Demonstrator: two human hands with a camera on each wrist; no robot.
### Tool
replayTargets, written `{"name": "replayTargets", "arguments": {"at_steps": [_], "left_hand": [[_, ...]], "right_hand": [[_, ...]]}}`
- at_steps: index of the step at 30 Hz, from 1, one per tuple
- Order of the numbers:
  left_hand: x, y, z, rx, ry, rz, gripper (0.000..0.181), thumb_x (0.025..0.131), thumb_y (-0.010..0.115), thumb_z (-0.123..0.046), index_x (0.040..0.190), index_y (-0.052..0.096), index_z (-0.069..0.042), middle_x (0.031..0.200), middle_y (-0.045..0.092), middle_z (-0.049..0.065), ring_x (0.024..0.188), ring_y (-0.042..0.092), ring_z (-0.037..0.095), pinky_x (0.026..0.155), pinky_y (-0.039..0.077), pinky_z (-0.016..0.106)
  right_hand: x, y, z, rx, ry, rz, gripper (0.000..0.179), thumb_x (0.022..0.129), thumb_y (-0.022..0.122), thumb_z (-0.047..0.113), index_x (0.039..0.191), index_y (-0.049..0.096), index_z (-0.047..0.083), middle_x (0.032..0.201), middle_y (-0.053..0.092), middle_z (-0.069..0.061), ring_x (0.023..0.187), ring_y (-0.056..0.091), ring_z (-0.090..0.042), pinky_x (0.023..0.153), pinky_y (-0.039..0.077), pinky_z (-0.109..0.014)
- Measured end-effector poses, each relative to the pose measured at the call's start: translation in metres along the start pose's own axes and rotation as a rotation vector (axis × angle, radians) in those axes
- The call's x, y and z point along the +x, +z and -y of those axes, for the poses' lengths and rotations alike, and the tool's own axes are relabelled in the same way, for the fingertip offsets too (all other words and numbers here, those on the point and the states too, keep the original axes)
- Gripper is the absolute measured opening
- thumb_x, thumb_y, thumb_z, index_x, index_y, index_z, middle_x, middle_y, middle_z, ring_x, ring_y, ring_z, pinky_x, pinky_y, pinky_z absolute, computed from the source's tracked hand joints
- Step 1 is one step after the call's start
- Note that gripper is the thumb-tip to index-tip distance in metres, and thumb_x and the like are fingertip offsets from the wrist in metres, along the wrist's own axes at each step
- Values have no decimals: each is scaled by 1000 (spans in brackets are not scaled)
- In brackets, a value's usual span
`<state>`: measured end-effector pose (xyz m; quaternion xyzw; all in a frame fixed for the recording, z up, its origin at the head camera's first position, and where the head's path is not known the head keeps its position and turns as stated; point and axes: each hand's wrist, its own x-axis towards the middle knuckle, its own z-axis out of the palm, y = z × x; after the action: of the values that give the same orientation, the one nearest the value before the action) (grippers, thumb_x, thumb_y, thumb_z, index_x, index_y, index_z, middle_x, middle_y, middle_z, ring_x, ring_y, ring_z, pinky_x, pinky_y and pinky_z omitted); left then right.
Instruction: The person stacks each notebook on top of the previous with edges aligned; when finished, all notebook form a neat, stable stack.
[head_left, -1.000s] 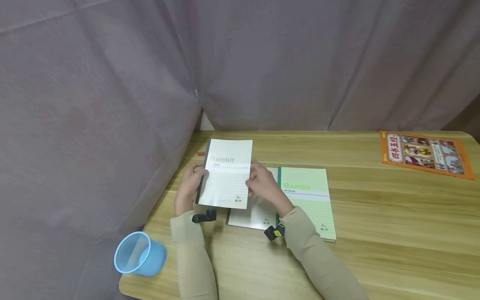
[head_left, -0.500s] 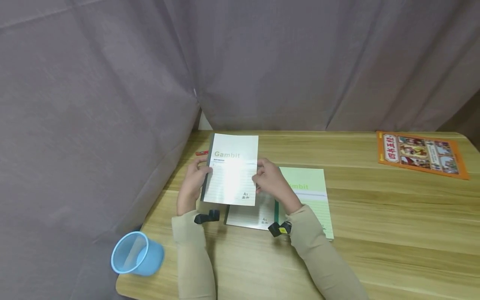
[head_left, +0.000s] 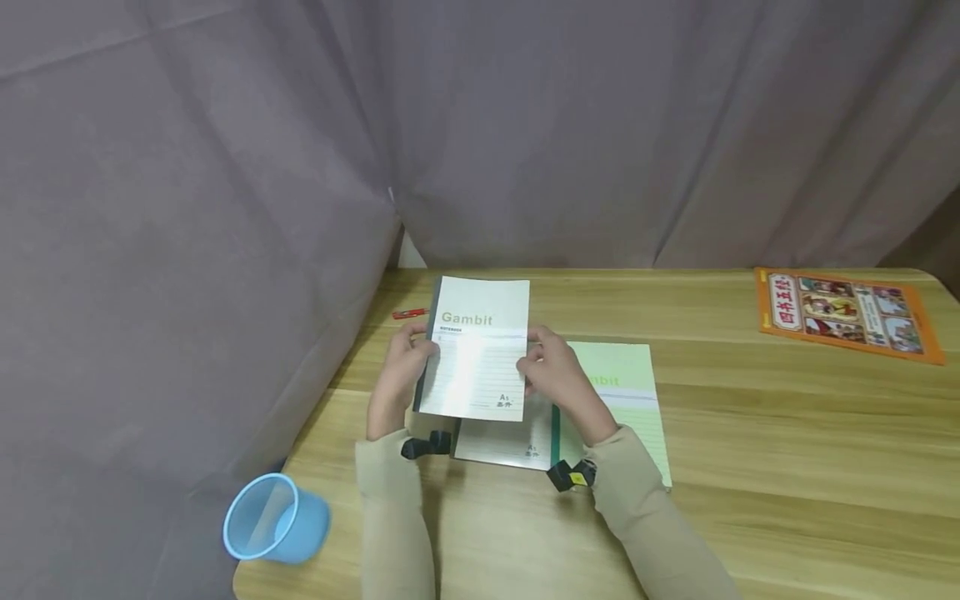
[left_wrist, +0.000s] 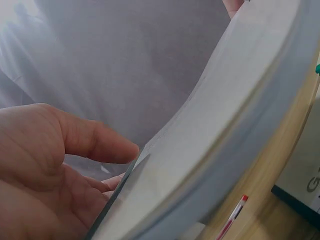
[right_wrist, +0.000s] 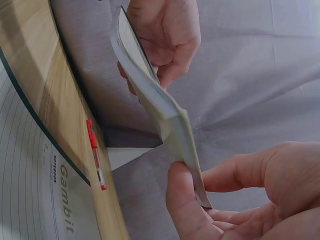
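A white Gambit notebook [head_left: 480, 358] with a dark spine is held up above the table, its cover tilted toward the head camera. My left hand [head_left: 399, 371] grips its spine edge, thumb on the front. On the opposite edge, my right hand [head_left: 561, 375] pinches the notebook between thumb and fingers, as the right wrist view shows. Below it lies another white notebook [head_left: 495, 450], mostly hidden. Beside that, a green Gambit notebook [head_left: 630, 375] with a green spine lies partly behind the right forearm.
A red pen [head_left: 409, 314] lies behind the left hand; the right wrist view shows its clear barrel. A blue bin [head_left: 300, 525] stands at the table's front left corner. An orange picture book [head_left: 847, 312] lies at the back right. A grey curtain [head_left: 525, 133] hangs behind the wooden table [head_left: 750, 467].
Both hands have carried the held notebook a little to the right. More of the red pen shows at its left, and the right forearm covers more of the green notebook.
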<state>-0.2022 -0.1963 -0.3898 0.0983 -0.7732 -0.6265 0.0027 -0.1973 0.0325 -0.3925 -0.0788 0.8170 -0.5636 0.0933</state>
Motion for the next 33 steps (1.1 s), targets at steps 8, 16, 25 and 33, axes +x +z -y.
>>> {"name": "replayTargets", "arguments": {"at_steps": [8, 16, 25, 33], "left_hand": [[-6, 14, -7, -13, 19, 88, 44, 94, 51, 1, 137, 45, 7, 108, 64, 25, 86, 61, 26, 73, 48, 32], [-11, 26, -15, -26, 45, 159, 45, 94, 49, 1, 138, 43, 7, 108, 64, 24, 85, 61, 25, 71, 49, 31], [-12, 32, -17, -73, 61, 233, 42, 95, 49, 4, 137, 44, 7, 103, 63, 20, 81, 60, 21, 68, 49, 30], [-14, 44, -16, -56, 70, 281, 41, 95, 52, 7, 135, 45, 7, 100, 60, 14, 81, 55, 17, 62, 44, 26]], "right_hand": [[-8, -25, -3, 4, -11, 21, 60, 90, 52, -1, 147, 36, -12, 81, 63, -14, 60, 65, -29, 64, 57, -37], [-17, -44, -3, -8, 10, -9, 60, 88, 54, -1, 146, 39, -12, 90, 64, -17, 60, 64, -22, 61, 57, -38], [-24, -58, -7, -56, 12, -26, 61, 87, 54, -1, 145, 40, -11, 94, 62, -18, 60, 66, -21, 59, 55, -35], [-30, -71, -15, -41, 19, -24, 61, 86, 54, -3, 144, 39, -13, 94, 60, -20, 60, 65, -23, 62, 59, -41]]}}
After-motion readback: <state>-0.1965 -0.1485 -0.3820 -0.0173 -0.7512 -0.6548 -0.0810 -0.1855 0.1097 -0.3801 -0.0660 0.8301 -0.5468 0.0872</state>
